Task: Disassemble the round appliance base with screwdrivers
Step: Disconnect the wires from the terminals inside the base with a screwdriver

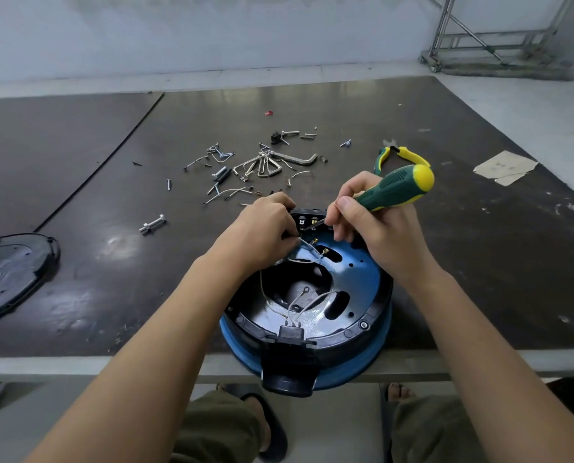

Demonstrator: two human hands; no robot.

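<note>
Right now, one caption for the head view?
Right hand holds a screwdriver to terminals on the round base; left hand pinches a white wire.

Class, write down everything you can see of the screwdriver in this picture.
The screwdriver has a green, dimpled, rubbery-looking handle with a yellow end cap and a thin metal shaft. The right hand grips it tilted, handle up and right, tip down-left at the black terminal block, far side of the round base.

Green screwdriver [395, 188] in right hand [377, 243]; left hand [255, 230] seemingly pinches wire [306, 245].
</note>
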